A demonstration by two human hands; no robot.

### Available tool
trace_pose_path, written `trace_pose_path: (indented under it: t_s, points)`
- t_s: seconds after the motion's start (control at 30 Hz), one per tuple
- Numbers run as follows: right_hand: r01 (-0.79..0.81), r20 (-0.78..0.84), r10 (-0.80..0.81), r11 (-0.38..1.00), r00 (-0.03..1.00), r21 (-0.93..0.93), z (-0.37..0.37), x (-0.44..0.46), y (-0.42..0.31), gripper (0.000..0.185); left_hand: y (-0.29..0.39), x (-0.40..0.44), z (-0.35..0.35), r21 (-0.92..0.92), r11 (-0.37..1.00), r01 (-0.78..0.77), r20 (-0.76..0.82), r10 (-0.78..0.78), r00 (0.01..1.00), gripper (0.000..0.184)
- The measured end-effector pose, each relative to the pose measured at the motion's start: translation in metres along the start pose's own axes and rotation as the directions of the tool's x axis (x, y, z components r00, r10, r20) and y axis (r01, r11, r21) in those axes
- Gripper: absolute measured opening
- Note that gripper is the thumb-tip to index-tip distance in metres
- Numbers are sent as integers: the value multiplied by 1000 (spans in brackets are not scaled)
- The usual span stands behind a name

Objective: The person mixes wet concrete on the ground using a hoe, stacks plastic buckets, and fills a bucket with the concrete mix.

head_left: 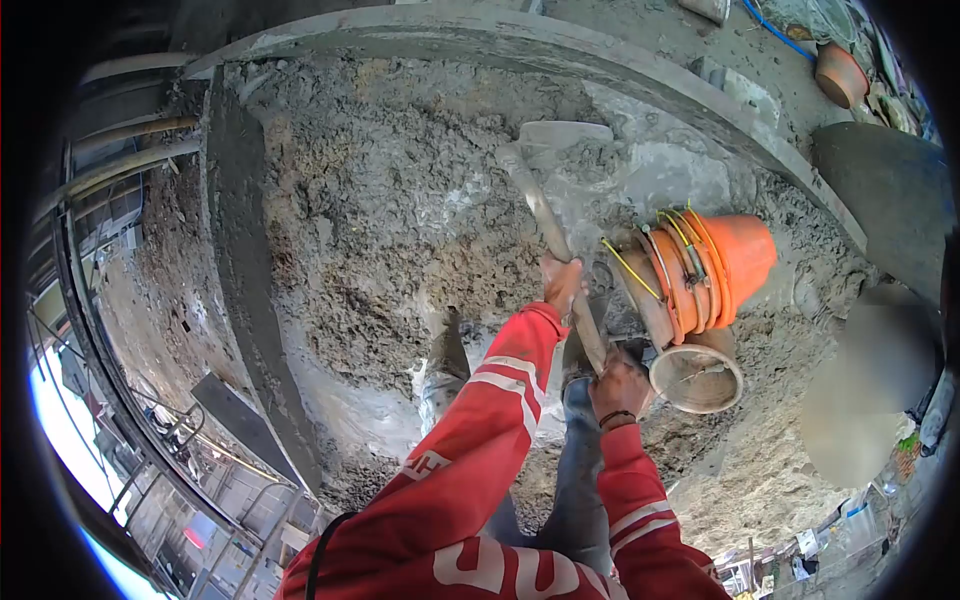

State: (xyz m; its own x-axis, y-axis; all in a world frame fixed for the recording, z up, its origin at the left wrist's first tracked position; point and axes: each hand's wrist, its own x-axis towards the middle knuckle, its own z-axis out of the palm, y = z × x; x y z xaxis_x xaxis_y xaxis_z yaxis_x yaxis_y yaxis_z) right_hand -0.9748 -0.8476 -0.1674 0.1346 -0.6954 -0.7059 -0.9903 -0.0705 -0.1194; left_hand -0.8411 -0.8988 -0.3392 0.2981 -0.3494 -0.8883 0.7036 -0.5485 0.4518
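Observation:
A long wooden-handled hoe [545, 215] reaches from near my legs out over the rough grey wet mix, its pale flat blade [566, 133] resting on the far part of the mix. My left hand [562, 280] wraps round the middle of the handle. Lower down, near the handle's end, my right hand [619, 388] is closed round it too. Just right of my right hand stands a mortar-crusted bucket [697, 379], its round opening facing up. Beyond it a stack of orange buckets [735, 265] lies on its side.
A raised concrete edge [480, 35] curves along the far side, and another concrete edge [238, 250] runs down the left. Metal railings [120, 400] stand beyond it. An orange-brown bucket [841, 75] lies at the upper right, near a blue hose [778, 30]. Part of the right side is blurred.

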Motion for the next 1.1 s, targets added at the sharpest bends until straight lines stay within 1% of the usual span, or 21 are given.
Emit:
trace_pose_path:
  t_s: [0.07,0.13,0.23,0.3,0.33,0.4,0.43,0.47,0.53,0.63,0.7,0.73,0.77,0.8,0.83,0.87,0.9,0.97,1.03,1.07,1.1]
  points:
    - [-167,16,168,985,986,-47,4,-44,-11,33,-51,-26,-28,-204,978,34,209,9,978,22]
    - [-131,-52,131,991,990,17,7,-90,2,27,-65,-89,-31,-176,984,30,172,1,985,34]
    - [-91,-28,94,992,995,92,16,-136,34,22,-54,-159,-30,-145,989,-8,136,28,990,46]
    - [-63,-43,67,994,997,84,22,-145,47,20,-43,-175,-34,22,996,-91,23,91,996,64]
    - [-27,-49,32,995,998,92,18,-130,44,22,-18,-182,-32,-190,980,-64,-11,63,998,71]
    - [130,-106,-113,976,988,173,13,-84,33,26,24,-156,-35,-95,940,-328,-89,320,943,68]
    - [321,-185,-301,943,936,91,0,-50,22,34,50,-132,-33,-70,933,-354,-139,342,929,63]
    - [220,-64,-213,969,975,117,-10,-14,2,39,77,-106,-29,-48,925,-377,-190,362,913,59]
    - [288,-136,-283,957,950,23,-17,64,-25,42,125,-47,-12,-84,888,-451,-300,409,862,41]
    - [342,-120,-337,939,934,31,-38,122,-24,39,115,84,6,75,949,-306,-264,315,912,25]
    - [173,6,-176,974,984,144,-30,124,-10,35,81,105,21,422,875,-239,-180,339,923,42]
    - [101,-44,-94,969,995,226,-21,100,-7,32,73,78,41,608,759,-232,-128,383,915,61]
    - [89,-79,-69,953,995,291,8,90,10,31,66,43,62,699,660,-274,-184,537,823,65]
    - [80,-100,-46,928,994,364,46,80,19,30,73,20,67,722,661,-205,-138,428,893,71]
    - [65,-120,17,761,993,646,64,67,11,29,86,0,74,761,614,-209,-61,389,919,72]
    - [33,-94,93,513,991,858,78,45,4,28,87,-19,73,798,567,-206,11,328,945,74]
    - [-97,37,157,394,987,914,91,31,4,25,85,-31,71,816,539,-210,36,314,949,74]
    - [-216,174,177,260,969,941,76,-5,1,19,80,-60,63,822,541,-179,49,245,968,73]
    - [-166,113,181,306,977,937,59,-48,-16,14,65,-88,37,825,561,-71,5,118,993,71]
    - [-133,60,202,367,977,921,61,-77,-24,13,36,-96,13,822,542,-176,55,232,971,67]
    - [-129,14,218,523,976,842,71,-103,-32,13,14,-102,-14,799,574,-180,98,171,980,64]
